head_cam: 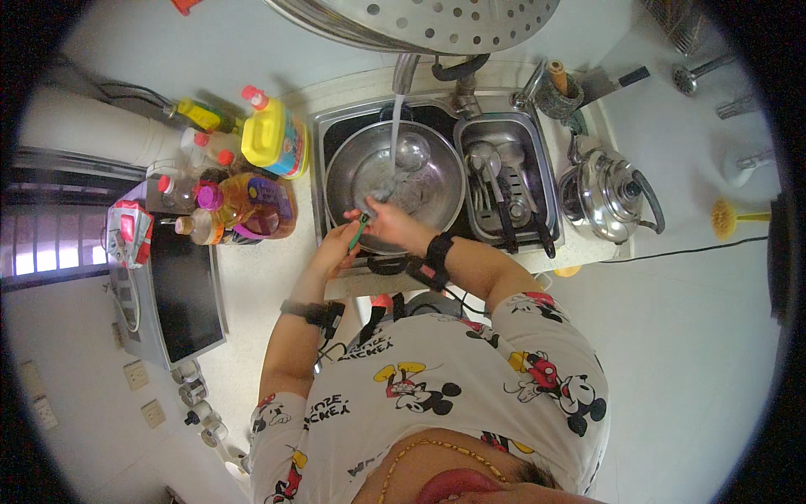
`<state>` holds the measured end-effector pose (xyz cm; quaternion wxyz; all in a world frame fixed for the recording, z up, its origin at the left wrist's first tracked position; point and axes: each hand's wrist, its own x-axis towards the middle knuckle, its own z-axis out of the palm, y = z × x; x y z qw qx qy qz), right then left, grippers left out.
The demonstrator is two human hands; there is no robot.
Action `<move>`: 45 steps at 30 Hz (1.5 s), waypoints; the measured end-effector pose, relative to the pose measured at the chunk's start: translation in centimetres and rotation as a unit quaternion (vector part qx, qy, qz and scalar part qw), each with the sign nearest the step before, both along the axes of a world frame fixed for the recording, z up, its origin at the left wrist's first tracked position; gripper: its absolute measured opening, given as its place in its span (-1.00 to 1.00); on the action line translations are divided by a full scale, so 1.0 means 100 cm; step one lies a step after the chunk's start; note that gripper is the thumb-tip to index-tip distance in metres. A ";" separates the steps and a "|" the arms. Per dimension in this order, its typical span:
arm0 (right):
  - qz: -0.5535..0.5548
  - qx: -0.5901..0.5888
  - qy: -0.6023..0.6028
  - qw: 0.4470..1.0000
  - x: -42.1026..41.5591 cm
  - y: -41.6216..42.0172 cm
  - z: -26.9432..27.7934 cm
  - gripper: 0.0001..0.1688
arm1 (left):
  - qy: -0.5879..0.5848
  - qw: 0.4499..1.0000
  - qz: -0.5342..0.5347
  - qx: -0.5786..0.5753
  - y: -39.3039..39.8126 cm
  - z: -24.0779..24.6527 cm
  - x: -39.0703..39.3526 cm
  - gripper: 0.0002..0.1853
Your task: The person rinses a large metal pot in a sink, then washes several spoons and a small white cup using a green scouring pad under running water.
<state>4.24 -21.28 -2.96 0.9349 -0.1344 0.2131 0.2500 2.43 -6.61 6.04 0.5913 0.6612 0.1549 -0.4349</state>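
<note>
My left hand (337, 247) grips the green handle of a small kitchen utensil (359, 233), whose exact kind I cannot tell. My right hand (395, 225) is at the utensil's upper end; its fingers are blurred and partly hide that end. Both hands are over the near side of a wide steel pan (446, 211) with dark side handles, set in the left sink basin (320, 151). From the faucet (405, 74), a stream of water (395, 132) falls into the pan. A small round steel bowl or ladle head (412, 151) lies inside it.
Right of the pan, a smaller basin (551, 183) holds ladles and a slotted turner. A steel kettle (607, 195), stone mortar (559, 97) and cleaver (607, 85) are farther right. A yellow jug (264, 142) and oil bottles (267, 205) crowd the left. A perforated steamer (466, 22) overhangs the faucet.
</note>
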 end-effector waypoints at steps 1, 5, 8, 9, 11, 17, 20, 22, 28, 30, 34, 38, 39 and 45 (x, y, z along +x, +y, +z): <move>0.012 -0.026 -0.036 0.999 -0.005 0.005 -0.005 -0.74 | -0.005 1.000 0.005 0.009 -0.002 -0.002 0.000 -0.57; 0.066 0.056 -0.083 0.993 -0.003 -0.012 -0.008 -0.72 | -0.007 1.000 -0.018 0.008 0.002 0.005 -0.001 -0.57; -0.096 0.010 0.104 0.990 0.029 -0.034 -0.043 -0.73 | -0.013 0.999 -0.049 0.002 0.009 0.014 -0.008 -0.56; -0.101 -0.044 0.130 0.985 0.033 -0.037 -0.043 -0.73 | -0.013 0.999 -0.046 -0.003 0.013 0.017 -0.014 -0.56; -0.109 -0.152 0.180 0.966 0.038 -0.045 -0.043 -0.72 | -0.014 0.999 -0.040 -0.001 0.017 0.025 -0.021 -0.57; 0.027 -0.606 0.022 0.795 0.045 -0.072 -0.043 -0.63 | -0.127 0.978 -0.120 0.112 0.027 0.038 -0.025 -0.62; 0.119 -0.731 -0.129 0.660 0.042 -0.090 -0.014 -0.68 | -0.307 0.911 -0.228 0.157 0.060 0.012 -0.015 -0.66; 0.121 -0.739 -0.200 0.631 0.055 -0.094 -0.032 -0.72 | -0.508 0.792 -0.285 0.185 0.069 0.000 -0.005 -0.66; 0.239 -0.795 -0.517 0.210 0.059 -0.084 0.013 -0.77 | -0.335 0.899 -0.221 0.173 0.034 0.068 -0.011 -0.68; 0.228 -0.810 -0.442 0.312 0.059 -0.100 0.005 -0.81 | -0.282 0.933 -0.174 0.139 0.046 0.059 -0.003 -0.71; 0.127 -0.855 -0.357 0.354 0.050 -0.145 0.023 -0.79 | -0.181 0.983 0.006 0.039 0.060 0.019 0.019 -0.77; 0.100 -0.876 -0.265 0.391 0.033 -0.194 0.046 -0.84 | -0.144 0.954 0.261 -0.045 0.019 -0.014 0.063 -0.76; 0.080 -0.883 -0.268 0.378 0.027 -0.205 0.047 -0.83 | -0.149 0.941 0.296 -0.076 0.005 -0.025 0.073 -0.73; 0.030 -0.891 -0.204 0.404 -0.035 -0.246 0.066 -0.81 | -0.140 0.942 0.304 -0.015 -0.107 -0.048 0.097 -0.35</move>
